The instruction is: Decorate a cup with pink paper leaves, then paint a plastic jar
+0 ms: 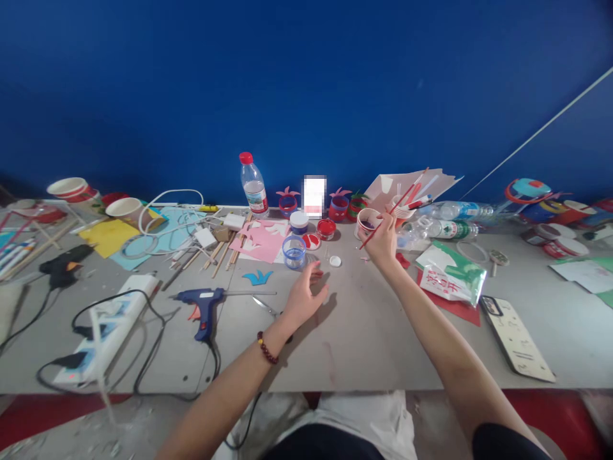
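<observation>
My right hand (pixel 380 239) grips a thin red paintbrush (pixel 406 193), held slanted beside a paper cup (pixel 366 229) with dark liquid in it. Empty, with its fingers apart, my left hand (pixel 306 297) hovers over the table just in front of a clear plastic ring or cup with blue edges (pixel 294 254). Behind that stand a white-lidded jar of blue paint (pixel 299 222) and an open jar of red paint (pixel 326 229). A red-smeared lid (pixel 311 241) and a small white cap (pixel 335 261) lie between my hands.
A blue glue gun (pixel 205 306), scissors (pixel 265 306) and a blue paper cutout (pixel 258 277) lie left of centre. Farther left is a power strip (pixel 112 326) with cords. A plastic bottle (pixel 253 188) stands at the back. On the right are a phone (pixel 520 342) and a green packet (pixel 454 275).
</observation>
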### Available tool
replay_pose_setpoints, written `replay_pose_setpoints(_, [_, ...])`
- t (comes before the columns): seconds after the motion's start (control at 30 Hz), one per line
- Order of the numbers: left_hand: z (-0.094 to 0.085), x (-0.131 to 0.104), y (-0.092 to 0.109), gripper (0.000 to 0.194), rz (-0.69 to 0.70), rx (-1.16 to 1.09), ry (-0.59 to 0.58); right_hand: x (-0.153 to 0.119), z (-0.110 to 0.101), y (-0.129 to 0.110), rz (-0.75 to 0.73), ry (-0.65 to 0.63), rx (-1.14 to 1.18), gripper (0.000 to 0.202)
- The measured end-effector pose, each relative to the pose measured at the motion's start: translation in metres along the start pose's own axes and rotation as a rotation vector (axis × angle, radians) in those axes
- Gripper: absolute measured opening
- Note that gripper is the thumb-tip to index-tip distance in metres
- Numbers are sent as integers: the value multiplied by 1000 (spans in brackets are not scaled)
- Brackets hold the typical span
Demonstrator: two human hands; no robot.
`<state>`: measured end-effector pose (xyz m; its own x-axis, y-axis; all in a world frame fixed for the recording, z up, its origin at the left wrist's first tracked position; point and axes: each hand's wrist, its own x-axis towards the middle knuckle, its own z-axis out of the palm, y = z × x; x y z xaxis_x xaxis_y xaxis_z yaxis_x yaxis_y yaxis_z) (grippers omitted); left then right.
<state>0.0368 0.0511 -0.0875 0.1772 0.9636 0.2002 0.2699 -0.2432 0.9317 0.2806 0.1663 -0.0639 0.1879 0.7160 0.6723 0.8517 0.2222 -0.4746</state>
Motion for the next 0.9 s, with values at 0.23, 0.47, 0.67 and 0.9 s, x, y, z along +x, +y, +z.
replay_pose_setpoints(0.23, [1, 0, 0, 50, -19, -11, -18, 4, 11, 4, 33, 7, -39, 47])
replay_pose_setpoints(0.47, [1, -1, -3, 50, -30, -23, -12, 5, 11, 5, 51, 32, -20, 45])
replay_pose_setpoints(0.67, [0, -1, 0, 48, -51, -28, -28, 4, 12, 15, -10, 61, 12, 46])
replay_pose_setpoints(0.9, [1, -3, -2, 39, 37, 75, -23, -5, -6, 13, -242, 110, -111, 40])
